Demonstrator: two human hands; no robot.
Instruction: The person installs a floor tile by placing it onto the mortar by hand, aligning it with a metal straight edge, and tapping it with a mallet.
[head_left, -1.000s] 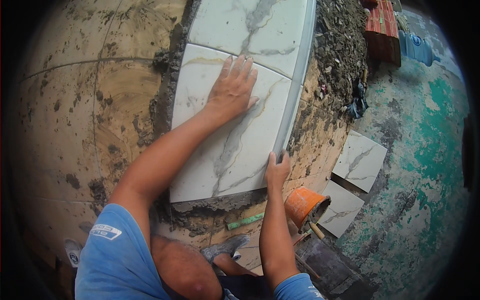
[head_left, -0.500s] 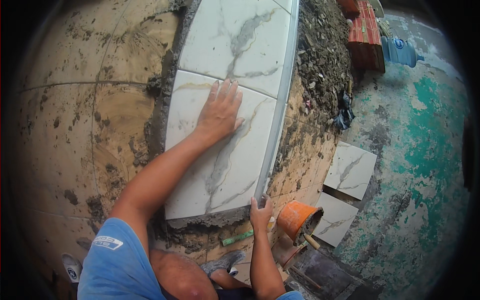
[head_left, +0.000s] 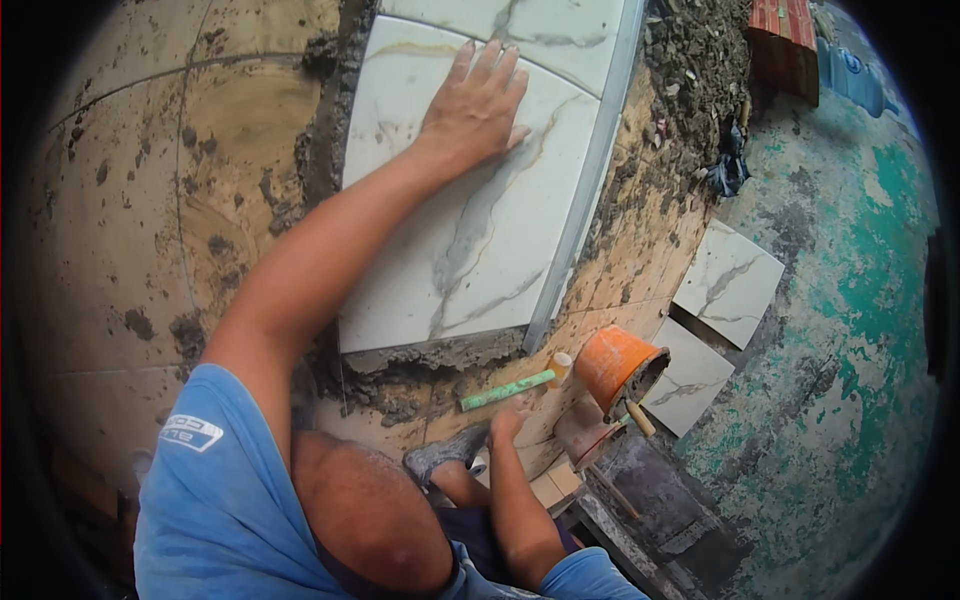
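Note:
My left hand [head_left: 472, 112] lies flat with fingers spread on a white marble-patterned tile [head_left: 400, 250], its fingertips close to the joint with a second tile [head_left: 550, 35] beyond. Along the tiles' right edge runs a long grey metal bar [head_left: 588, 190]. Wet mortar [head_left: 440, 355] shows under the near edge of the tile. My right hand [head_left: 508, 420] is low, just below a mallet with a green handle [head_left: 507, 390] and a pale yellowish head. Its fingers are blurred, and I cannot make out whether they touch the handle.
An orange bucket [head_left: 612, 365] lies tipped at the right, with a wooden handle at its mouth. Two loose tiles [head_left: 730, 280] rest beyond it. Rubble [head_left: 695, 70], red bricks [head_left: 783, 40] and a blue water jug [head_left: 850, 75] are farther off. Mortar-spattered old tiles [head_left: 120, 220] cover the left.
My right hand has let go of the near end of the metal bar and come down toward the mallet. The left hand stays on the tile. The whole view has shifted.

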